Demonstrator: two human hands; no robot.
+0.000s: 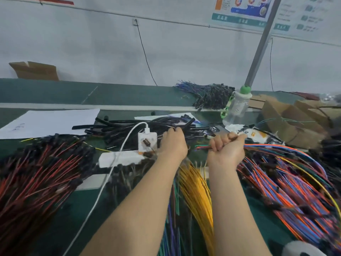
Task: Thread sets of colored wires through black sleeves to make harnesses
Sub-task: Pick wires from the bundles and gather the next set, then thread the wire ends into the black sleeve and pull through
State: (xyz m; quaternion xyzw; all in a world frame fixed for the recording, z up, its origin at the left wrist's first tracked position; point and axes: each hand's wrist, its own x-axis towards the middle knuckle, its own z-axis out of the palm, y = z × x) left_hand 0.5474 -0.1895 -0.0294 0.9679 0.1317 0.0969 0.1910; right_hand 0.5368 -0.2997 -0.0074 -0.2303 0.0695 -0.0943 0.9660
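I am seeing the right hand [227, 146] clenching colored wires [273, 148] right of the charger [147, 139]. The left hand [173, 143] is touching black sleeves [188, 123] beside it; grip, I cannot tell.

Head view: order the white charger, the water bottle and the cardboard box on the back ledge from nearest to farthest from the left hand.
1. White charger, just left of the left hand.
2. Water bottle, back right.
3. Cardboard box, far back left by the wall.
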